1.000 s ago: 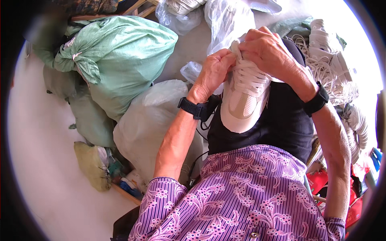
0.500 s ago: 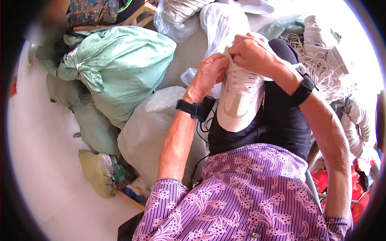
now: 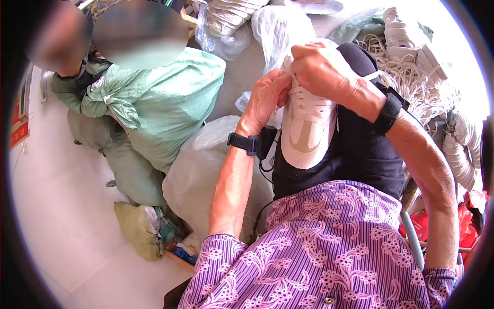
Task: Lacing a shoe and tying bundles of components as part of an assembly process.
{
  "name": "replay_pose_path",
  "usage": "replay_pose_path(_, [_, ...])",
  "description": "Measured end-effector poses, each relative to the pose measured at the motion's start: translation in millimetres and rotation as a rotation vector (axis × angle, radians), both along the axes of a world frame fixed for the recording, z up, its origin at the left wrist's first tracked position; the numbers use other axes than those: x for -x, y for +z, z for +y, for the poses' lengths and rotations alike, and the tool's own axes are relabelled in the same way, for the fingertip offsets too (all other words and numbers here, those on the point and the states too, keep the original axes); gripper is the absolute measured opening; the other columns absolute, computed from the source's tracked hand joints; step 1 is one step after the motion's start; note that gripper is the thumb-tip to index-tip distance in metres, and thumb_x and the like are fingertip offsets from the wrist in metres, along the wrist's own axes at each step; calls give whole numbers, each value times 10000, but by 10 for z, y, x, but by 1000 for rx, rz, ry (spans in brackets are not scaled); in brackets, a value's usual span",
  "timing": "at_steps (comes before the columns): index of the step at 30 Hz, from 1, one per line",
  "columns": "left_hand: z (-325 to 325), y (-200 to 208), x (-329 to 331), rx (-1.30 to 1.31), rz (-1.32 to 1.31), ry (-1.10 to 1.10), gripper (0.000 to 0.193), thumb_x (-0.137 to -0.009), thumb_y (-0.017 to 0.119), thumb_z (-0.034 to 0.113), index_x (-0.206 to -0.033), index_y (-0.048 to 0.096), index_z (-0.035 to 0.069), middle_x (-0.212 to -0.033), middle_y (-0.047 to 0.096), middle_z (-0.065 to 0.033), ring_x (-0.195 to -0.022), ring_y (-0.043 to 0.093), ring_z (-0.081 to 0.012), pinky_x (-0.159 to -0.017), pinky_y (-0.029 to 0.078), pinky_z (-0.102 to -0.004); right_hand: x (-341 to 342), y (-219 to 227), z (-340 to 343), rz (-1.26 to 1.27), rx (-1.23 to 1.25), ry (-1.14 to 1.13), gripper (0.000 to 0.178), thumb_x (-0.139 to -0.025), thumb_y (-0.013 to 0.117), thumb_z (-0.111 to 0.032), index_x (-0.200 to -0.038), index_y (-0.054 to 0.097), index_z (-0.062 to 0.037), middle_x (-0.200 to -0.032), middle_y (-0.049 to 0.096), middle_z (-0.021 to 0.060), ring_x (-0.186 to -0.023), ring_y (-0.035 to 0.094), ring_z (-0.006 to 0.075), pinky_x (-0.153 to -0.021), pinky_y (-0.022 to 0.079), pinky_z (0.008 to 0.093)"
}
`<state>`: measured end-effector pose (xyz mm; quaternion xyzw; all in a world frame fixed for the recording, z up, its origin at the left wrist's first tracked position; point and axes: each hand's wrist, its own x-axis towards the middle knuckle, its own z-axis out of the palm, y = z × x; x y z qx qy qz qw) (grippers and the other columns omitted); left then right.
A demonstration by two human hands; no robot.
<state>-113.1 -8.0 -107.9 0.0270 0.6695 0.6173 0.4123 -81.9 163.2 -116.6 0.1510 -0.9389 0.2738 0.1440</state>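
Observation:
A white and beige sneaker (image 3: 306,141) rests on my lap, its toe pointing toward me. My left hand (image 3: 265,100) is closed at the left of its upper lacing, thumb and fingers pinched on the white shoelace (image 3: 289,66). Over the shoe's opening, my right hand (image 3: 327,74) is curled shut on the lace too, with the knuckles up. The fingertips of both hands nearly meet, and my right hand hides part of the upper eyelets. Lower down, crossed lacing (image 3: 309,105) shows on the shoe.
At left stand a tied green sack (image 3: 170,103) and a whitish plastic bag (image 3: 200,170). Loose white laces (image 3: 411,92) lie in a heap at right, beside stacked shoes (image 3: 429,62). Red bags (image 3: 465,226) sit by my right elbow. Blurred patches cover the upper left.
My right hand has shifted slightly left and turned, its knuckles closer over the lacing. The left hand keeps its pinch. The whole view has tilted a little.

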Motion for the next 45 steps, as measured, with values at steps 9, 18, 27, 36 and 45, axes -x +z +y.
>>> replay_pose_path(9, [-19, -77, -42, -49, -9, -4, 173, -909, 515, 235, -807, 531, 97, -634, 421, 57, -550, 382, -52, -513, 307, -197, -57, 203, -42, -128, -160, -8, 88, -678, 639, -65, -726, 680, -4, -818, 613, 142, -733, 655, 310, -671, 530, 382])
replay_pose_path(18, [-3, -170, -34, -112, 12, -18, 166, -923, 513, 264, -876, 543, 107, -640, 420, 57, -557, 377, -50, -513, 311, -203, -95, 254, 922, 5, -124, -52, 27, -712, 562, 15, -698, 585, 18, -763, 544, 155, -674, 593, 346, -605, 491, 402])
replay_pose_path(27, [-256, 157, 225, -104, 54, 133, 132, -939, 525, 195, -993, 562, 80, -654, 518, 16, -499, 422, -57, -473, 373, -207, -354, 131, 1606, -58, -84, -374, 98, -730, 550, -4, -645, 513, 27, -708, 468, 151, -692, 510, 327, -624, 412, 413])
replay_pose_path(36, [-86, 22, 40, -693, -244, 193, 276, -894, 577, 83, -1168, 545, 71, -912, 645, -79, -838, 629, -210, -792, 518, -342, -811, -95, 1690, -213, -51, -639, 114, -742, 575, -67, -647, 609, -14, -767, 543, 148, -688, 591, 333, -638, 480, 432])
replay_pose_path(45, [-265, 34, 97, 215, 311, 283, 231, -885, 633, 172, -1097, 593, 88, -951, 645, -15, -787, 602, -141, -706, 493, -285, -670, 264, 833, -70, 113, -205, 36, -702, 660, -138, -719, 640, -114, -773, 542, 47, -837, 538, 242, -758, 403, 395])
